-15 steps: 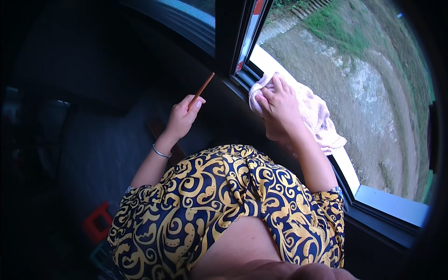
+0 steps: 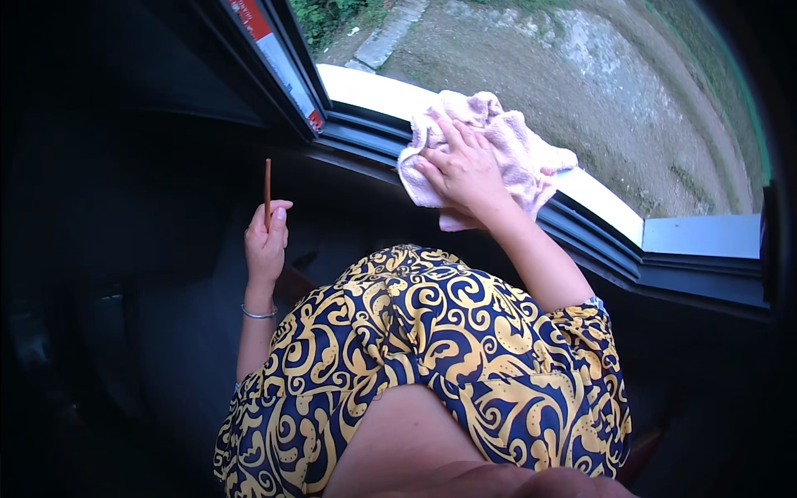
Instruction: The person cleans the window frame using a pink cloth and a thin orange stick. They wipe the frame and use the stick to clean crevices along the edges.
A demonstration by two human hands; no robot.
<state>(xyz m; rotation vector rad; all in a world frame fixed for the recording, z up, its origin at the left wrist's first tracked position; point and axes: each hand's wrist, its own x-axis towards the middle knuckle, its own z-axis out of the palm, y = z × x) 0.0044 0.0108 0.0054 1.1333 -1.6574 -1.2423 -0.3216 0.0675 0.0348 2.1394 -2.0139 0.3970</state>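
A thin brown wooden stick (image 2: 267, 184) points up from my left hand (image 2: 265, 253), whose fingers are closed round its lower end. To the right, my right hand (image 2: 469, 176) presses down on a bunched pale pink towel (image 2: 516, 153) and grips it. The towel lies over the dark window track (image 2: 361, 139) and the white outer sill (image 2: 374, 90), its folds hanging on both sides. What the fingertips do within the folds is partly hidden. A gap separates the stick from the track.
The window sash frame (image 2: 286, 70), with a red and white label strip, stands at the left of the opening. The white sill corner (image 2: 701, 235) lies to the right. Outside, far below, is bare ground with grass. The room on the left is dark.
The view has turned, so the window lies more across the front. My left hand has moved left and the stick now stands more upright. The towel is spread wider under my right hand.
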